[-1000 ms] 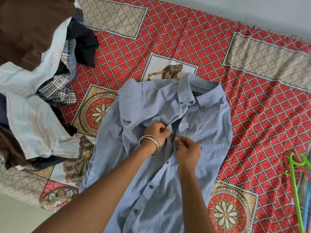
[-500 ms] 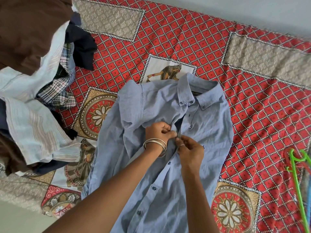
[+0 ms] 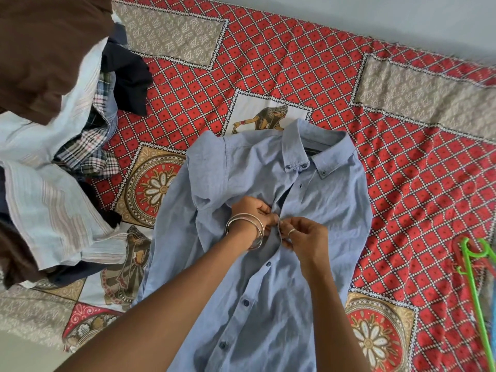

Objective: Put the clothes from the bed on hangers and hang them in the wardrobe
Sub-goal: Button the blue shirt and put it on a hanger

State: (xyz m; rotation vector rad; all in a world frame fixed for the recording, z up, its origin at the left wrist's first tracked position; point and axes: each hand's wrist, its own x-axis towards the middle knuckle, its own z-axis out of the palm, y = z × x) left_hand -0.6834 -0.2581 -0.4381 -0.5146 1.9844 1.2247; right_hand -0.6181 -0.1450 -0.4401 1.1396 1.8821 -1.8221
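One blue button-down shirt [image 3: 268, 237] is laid front-up on the bed [image 3: 281, 63], collar toward 12 o'clock and hem running off the frame at 6 o'clock. Four dark buttons are counted on the placket below the hands, and three small buttons at the collar. The placket is seen parted between the collar and the hands.

Two hands are recorded at the centre of the shirt. The left hand [image 3: 252, 210] is entered from 7 o'clock, forearm stretched diagonally over the shirt's lower half; its fingers are curled and pinched on the left edge of the placket. Several thin silver bangles [image 3: 243, 226] are worn at its wrist; an exact count cannot be told. The right hand [image 3: 306, 236] is entered from 6 o'clock, fingers curled and pinched on the right placket edge, with one ring [image 3: 292, 231] on a finger. The fingertips of both hands are nearly touching over the placket.

One heap of clothes [image 3: 48, 135] is noted at 9 to 10 o'clock, just beside the shirt's sleeve; brown, pale striped, checked and dark navy garments are distinguished, but a total cannot be told.

At 4 o'clock, at the frame edge, one green hanger [image 3: 473, 288] is lying on the patterned red bedcover, with a red one [image 3: 457, 249] partly under it.
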